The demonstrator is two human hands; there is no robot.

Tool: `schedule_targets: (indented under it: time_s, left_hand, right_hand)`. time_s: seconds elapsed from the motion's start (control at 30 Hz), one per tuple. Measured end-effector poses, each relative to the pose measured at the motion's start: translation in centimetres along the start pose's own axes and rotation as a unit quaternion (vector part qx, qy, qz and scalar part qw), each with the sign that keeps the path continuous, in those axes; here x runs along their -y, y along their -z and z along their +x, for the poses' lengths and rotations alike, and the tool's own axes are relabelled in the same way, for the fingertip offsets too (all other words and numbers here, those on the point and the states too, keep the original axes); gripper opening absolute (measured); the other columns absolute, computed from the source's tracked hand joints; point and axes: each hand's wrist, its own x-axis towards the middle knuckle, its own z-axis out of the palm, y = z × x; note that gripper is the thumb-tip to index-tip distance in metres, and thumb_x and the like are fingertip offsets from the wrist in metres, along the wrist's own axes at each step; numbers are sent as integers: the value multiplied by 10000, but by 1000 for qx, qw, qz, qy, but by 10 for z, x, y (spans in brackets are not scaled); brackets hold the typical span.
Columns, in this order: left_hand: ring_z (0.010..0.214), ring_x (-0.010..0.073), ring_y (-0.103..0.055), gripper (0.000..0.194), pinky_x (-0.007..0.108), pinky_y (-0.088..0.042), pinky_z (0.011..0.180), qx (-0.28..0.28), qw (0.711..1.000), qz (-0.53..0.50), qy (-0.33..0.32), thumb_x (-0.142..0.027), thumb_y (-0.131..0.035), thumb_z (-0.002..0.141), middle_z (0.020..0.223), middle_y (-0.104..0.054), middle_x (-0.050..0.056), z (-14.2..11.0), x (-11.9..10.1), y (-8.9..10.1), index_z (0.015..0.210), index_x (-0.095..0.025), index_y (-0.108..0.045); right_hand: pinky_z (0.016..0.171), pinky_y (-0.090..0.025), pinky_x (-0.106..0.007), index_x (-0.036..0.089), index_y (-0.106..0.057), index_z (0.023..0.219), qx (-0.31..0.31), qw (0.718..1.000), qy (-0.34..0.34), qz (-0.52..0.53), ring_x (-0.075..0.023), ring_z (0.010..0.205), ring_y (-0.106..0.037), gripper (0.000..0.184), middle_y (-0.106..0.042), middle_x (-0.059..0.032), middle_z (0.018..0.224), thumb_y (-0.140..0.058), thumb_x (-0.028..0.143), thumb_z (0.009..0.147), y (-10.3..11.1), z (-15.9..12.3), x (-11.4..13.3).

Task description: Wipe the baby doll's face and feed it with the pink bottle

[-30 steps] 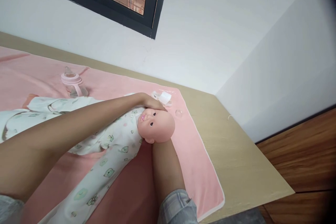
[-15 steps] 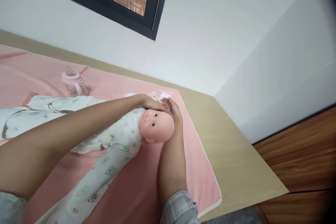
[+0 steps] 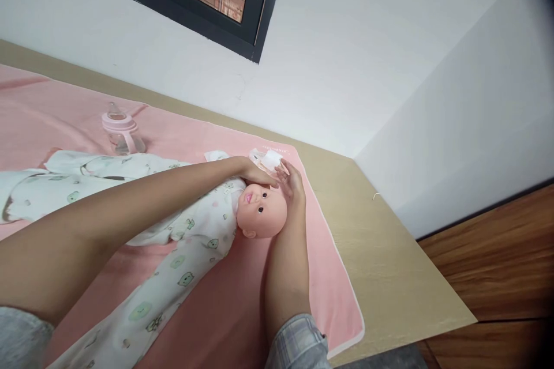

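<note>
A bald baby doll [image 3: 262, 211] lies on its back on a pink blanket [image 3: 242, 294], dressed in a white outfit with green animal prints. My left hand [image 3: 255, 173] reaches across its chest and is closed along the far side of the head; its fingertips are partly hidden there. Around the crown curls my right hand [image 3: 294, 180], its fingers bent towards the left hand's fingers. Together the hands cup the head. Just beyond them lies a white, crumpled-looking packet or tissue [image 3: 272, 159].
A pink-lidded baby bottle [image 3: 122, 130] with a handle stands on the blanket, beyond the doll's legs. The blanket covers part of a light wooden surface [image 3: 381, 265], bounded by a white wall [image 3: 329, 69]. A dark-framed window [image 3: 255, 29] is above; brown wooden panels [image 3: 497, 253] stand at right.
The doll's head has turned slightly and shifted a little to the right. My right hand has moved a little right, and more of the white item beyond the hands shows.
</note>
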Motion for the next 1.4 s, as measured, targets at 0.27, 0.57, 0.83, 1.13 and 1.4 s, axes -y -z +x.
schedule_targets:
  time_s: [0.27, 0.57, 0.83, 1.13, 1.4]
  left_hand:
    - [961, 279, -679, 663, 367, -527, 894, 41, 998, 22, 38, -598, -382, 884, 1128, -719, 159, 0, 0, 10, 1285, -145, -653]
    - [1084, 268, -611, 628, 353, -425, 987, -155, 982, 107, 16, -517, -242, 966, 1226, -674, 142, -50, 0, 30, 1215, -113, -654]
    - [1138, 267, -615, 522, 326, -477, 943, -365, 930, 23, -35, -498, -534, 856, 1297, -638, 100, -87, 6, 16, 1243, -161, -629]
    - [1292, 301, -506, 702, 393, -462, 1018, -400, 904, -92, -122, -555, -656, 829, 1415, -535, 126, -115, -1, 1, 1405, -188, -491]
    - [830, 209, -673, 673, 246, -486, 651, -265, 944, -140, -137, -509, -661, 841, 923, -691, 34, -132, 19, 7, 1429, -251, -457]
  right_hand:
    - [721, -539, -261, 231, -676, 995, 27, 994, 26, -101, -145, 853, -624, 268, -675, -6, 850, -696, 362, 762, -3, -3, 3]
    - [616, -458, -168, 206, -708, 1049, 69, 996, 34, -34, -68, 653, -509, 403, -646, 31, 760, -759, 351, 677, 0, -2, 1]
    - [869, -482, -226, 211, -793, 851, 140, 964, 168, -150, -130, 979, -620, 193, -740, -25, 1039, -786, 288, 674, -12, -28, 56]
    - [975, -522, -344, 245, -785, 959, 303, 888, 181, -294, -173, 1058, -636, 310, -672, -33, 1141, -848, 305, 662, -66, -95, 112]
    - [921, -535, -320, 240, -713, 1099, 395, 825, 196, -354, -137, 975, -618, 348, -627, -46, 1219, -773, 307, 764, -94, -120, 118]
